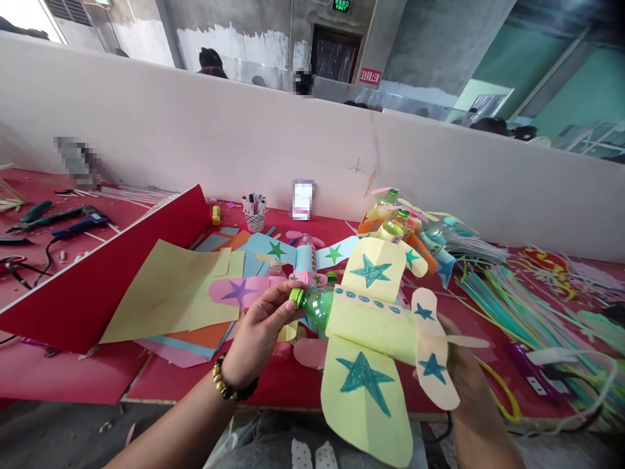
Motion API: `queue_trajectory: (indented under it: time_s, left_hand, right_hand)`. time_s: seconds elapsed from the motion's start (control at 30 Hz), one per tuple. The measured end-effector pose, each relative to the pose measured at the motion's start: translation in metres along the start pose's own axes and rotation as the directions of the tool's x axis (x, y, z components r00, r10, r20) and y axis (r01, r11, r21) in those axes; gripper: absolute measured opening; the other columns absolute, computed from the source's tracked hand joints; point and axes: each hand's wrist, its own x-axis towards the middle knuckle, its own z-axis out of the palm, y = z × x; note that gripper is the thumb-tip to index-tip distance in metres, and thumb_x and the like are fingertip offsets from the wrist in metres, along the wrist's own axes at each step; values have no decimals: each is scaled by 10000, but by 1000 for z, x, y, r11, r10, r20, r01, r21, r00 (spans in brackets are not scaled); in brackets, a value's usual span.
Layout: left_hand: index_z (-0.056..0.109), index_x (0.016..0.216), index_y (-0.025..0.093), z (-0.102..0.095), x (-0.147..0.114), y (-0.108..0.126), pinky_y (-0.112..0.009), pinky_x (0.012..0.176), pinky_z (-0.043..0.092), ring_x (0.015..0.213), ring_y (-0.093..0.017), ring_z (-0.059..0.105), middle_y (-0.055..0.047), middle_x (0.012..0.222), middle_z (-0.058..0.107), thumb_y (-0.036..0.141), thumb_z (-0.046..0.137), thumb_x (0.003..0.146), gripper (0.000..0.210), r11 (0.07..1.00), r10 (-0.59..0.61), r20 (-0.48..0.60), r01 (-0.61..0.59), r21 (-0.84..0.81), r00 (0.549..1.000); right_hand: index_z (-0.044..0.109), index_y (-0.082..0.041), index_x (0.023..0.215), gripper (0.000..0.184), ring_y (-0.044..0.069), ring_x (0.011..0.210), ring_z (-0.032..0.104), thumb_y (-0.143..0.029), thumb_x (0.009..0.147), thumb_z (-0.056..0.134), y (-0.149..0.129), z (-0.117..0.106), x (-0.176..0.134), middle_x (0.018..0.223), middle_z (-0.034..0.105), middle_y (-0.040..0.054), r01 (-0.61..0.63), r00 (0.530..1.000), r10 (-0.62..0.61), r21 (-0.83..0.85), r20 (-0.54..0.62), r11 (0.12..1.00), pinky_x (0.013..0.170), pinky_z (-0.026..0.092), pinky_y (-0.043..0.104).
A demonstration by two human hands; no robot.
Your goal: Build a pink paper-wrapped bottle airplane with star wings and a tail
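A toy airplane, made from a green plastic bottle wrapped in yellow paper, is held above the front of the table. Its wings carry blue-green stars, and a row of small drawn circles runs along the body. My left hand pinches the green bottle cap at its nose. Behind the peach tail piece, my right hand supports the rear end, its fingers mostly hidden. Past my left hand lie a pink-winged airplane and a blue-winged airplane.
Sheets of coloured paper lean left beside a red divider board. A cup of markers and a phone stand at the back. More bottle airplanes, plastic strips and a purple power strip occupy the right side.
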Motion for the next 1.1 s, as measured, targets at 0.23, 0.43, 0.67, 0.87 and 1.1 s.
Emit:
queue_trajectory:
  time_s: [0.23,0.43,0.67,0.87,1.1]
  left_hand:
    - [658,1147,232,0,-1,-1,-271,925,494,1077,-180,568,-55,1211,609,282,638,901,251,1000,7,1,-7,-12,1000]
    - [636,1181,238,-5,-2,-3,-286,947,484,1112,-191,545,-54,1250,584,284,615,919,268,1000,7,25,-8,22,1000]
    - [614,1213,246,-8,-3,-6,-298,955,464,1168,-212,517,-63,1272,578,252,642,897,318,999,39,49,-40,31,998]
    - [614,1210,238,-9,-2,-7,-320,961,460,1190,-235,514,-74,1263,581,227,651,886,326,996,71,36,-73,43,997]
    - [600,1232,241,-5,-2,-2,-267,917,479,1219,-226,501,-67,1265,585,212,652,885,352,996,89,32,-89,2,996]
  right_hand:
    - [548,-414,1287,622,316,1071,660,-474,704,754,5,-4,-2,1285,640,58,15,1000,-16,38,16,999,739,605,397]
    - [574,-289,1305,615,327,1186,591,-449,735,741,12,-5,-2,1360,581,103,104,994,-103,19,-27,994,927,537,416]
    - [586,-321,1272,618,327,1098,640,-447,697,774,17,-2,-4,1242,650,87,108,992,-101,91,-69,990,852,573,447]
    - [589,-317,1263,571,269,989,662,-353,721,764,22,4,-2,1220,648,75,123,987,-119,30,-112,992,782,597,389]
    - [613,-310,1180,532,251,900,675,-415,688,786,21,11,-1,1138,662,67,77,982,-60,90,-180,993,718,604,389]
